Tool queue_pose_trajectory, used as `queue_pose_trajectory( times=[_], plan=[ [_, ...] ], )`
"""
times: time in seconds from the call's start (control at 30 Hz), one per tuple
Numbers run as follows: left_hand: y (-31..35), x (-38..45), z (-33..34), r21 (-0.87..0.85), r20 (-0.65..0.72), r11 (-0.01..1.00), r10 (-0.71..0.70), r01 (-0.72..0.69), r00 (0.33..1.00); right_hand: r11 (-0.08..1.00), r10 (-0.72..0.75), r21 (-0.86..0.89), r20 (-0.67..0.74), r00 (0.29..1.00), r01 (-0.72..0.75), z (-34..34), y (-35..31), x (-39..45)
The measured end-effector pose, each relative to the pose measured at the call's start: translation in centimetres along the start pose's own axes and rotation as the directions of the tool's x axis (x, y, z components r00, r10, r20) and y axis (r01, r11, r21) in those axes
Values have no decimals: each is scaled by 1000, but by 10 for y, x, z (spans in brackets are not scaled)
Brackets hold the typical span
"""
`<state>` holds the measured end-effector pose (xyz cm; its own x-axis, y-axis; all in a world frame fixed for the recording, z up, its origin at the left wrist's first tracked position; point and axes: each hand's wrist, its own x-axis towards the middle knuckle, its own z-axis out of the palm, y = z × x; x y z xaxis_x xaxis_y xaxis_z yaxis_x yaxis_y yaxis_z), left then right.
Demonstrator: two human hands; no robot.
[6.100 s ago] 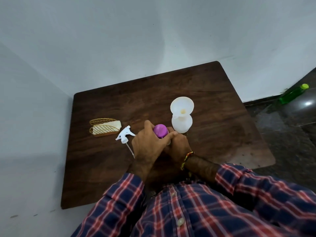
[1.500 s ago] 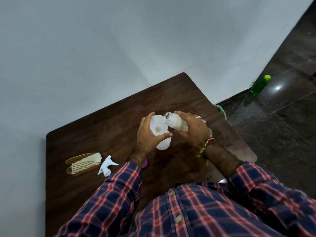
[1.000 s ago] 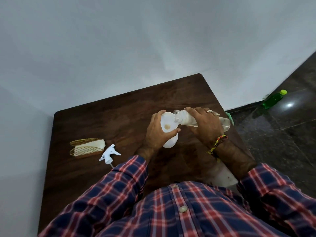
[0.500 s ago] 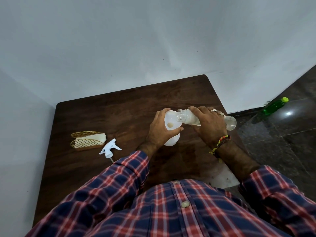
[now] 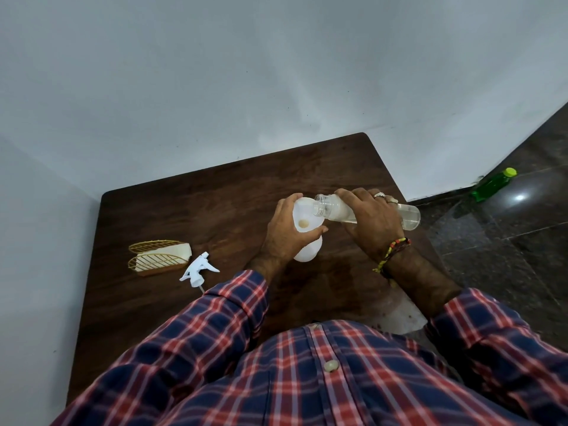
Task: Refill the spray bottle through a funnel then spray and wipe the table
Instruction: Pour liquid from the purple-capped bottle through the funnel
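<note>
A white funnel (image 5: 307, 217) sits in the neck of the white spray bottle (image 5: 307, 253), which stands on the dark wooden table (image 5: 215, 204). My left hand (image 5: 284, 235) grips the funnel rim and the bottle's top. My right hand (image 5: 373, 219) holds a clear uncapped bottle (image 5: 335, 209) tipped almost flat, its mouth over the funnel's bowl. Liquid shows inside the clear bottle. The white trigger spray head (image 5: 198, 269) lies loose on the table to the left.
A gold wire holder with folded white cloth or napkins (image 5: 158, 258) lies at the table's left side. A green bottle (image 5: 491, 185) lies on the dark floor at the right, by the wall. White walls close in the table behind and on the left.
The clear bottle stays tipped over the funnel, both hands keeping their hold. Six seconds ago both hands gripped a purple-capped bottle; now it is uncapped and tilted. The view shifted slightly.
</note>
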<state>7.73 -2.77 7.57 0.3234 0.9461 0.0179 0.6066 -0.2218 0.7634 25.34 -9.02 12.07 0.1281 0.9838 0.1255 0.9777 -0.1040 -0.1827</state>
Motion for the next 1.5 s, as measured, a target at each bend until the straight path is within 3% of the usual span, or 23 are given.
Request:
queue_pose_trajectory(
  times=[1.5],
  plan=[
    [5, 0, -1, 8, 7, 1000, -12, 12, 1000, 1000, 16, -20, -14, 1000, -16, 1, -2, 2]
  ],
)
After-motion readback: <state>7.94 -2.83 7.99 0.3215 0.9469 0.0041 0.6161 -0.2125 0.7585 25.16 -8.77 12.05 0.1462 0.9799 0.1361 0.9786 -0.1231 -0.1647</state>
